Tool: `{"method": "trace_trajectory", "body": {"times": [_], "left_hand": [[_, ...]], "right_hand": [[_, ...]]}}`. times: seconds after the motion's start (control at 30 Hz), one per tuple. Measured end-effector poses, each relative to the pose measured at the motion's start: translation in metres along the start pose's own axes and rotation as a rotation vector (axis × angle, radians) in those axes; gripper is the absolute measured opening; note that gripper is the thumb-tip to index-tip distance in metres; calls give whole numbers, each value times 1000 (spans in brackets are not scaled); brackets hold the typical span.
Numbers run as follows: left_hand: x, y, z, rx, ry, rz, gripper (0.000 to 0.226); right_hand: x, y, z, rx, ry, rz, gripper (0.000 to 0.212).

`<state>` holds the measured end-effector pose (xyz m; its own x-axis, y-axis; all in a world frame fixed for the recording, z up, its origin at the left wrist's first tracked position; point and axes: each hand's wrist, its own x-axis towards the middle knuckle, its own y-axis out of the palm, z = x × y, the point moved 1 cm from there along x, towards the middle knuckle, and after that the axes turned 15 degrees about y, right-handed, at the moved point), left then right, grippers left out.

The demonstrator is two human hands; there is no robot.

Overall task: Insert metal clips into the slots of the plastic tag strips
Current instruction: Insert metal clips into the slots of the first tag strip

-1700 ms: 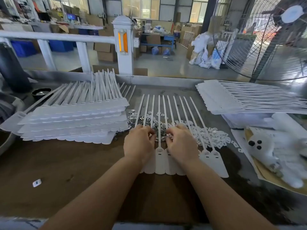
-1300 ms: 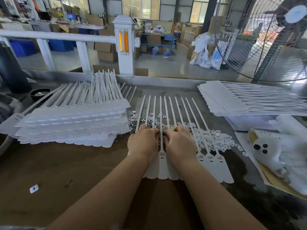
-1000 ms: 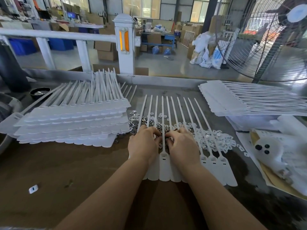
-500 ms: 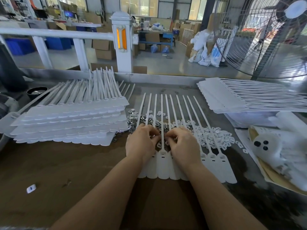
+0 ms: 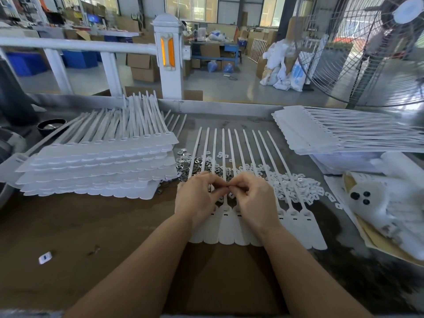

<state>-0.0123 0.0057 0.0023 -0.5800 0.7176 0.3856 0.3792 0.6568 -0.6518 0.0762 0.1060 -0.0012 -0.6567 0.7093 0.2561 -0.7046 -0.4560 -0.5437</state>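
A: Where's the tag strip [image 5: 226, 228]?
B: Flat at the table's [image 5: 91, 226] centre; clip pile [image 5: 202, 165] at twelve o'clock.
A: The grip?
B: Left hand [image 5: 198, 200] and right hand [image 5: 251, 200] both curl, fingertips pinched together on something tiny, probably a clip.
A: Handling?
B: Likely light, slippery; pinch its edges. The strip bends.

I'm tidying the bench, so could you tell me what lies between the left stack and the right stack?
Head view: the tag strip sheet, both hands and loose clips.
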Motion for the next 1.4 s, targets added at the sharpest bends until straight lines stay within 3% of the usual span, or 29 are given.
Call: {"method": "trace_trajectory", "body": {"times": [0.1,0.23,0.47,0.77,1.2,1.4], "left_hand": [[0,-1,1,-39,12,-53,5],[-6,-10,6,-9,-1,-119,5],[-20,-28,17,208,5,-37,10],[-14,-35,22,84,-96,-61,7],[-4,-36,19,127,-119,60,2],[-2,-31,12,272,-81,103,11]], "right_hand": [[0,1,1,-9,-3,16,5],[0,1,-1,-100,-5,6,6],[0,4,-1,-180,3,-16,10],[0,5,-2,-259,-30,9,10],[2,6,-2,-258,-14,22,11],[2,6,-2,-251,-12,22,11]]}}
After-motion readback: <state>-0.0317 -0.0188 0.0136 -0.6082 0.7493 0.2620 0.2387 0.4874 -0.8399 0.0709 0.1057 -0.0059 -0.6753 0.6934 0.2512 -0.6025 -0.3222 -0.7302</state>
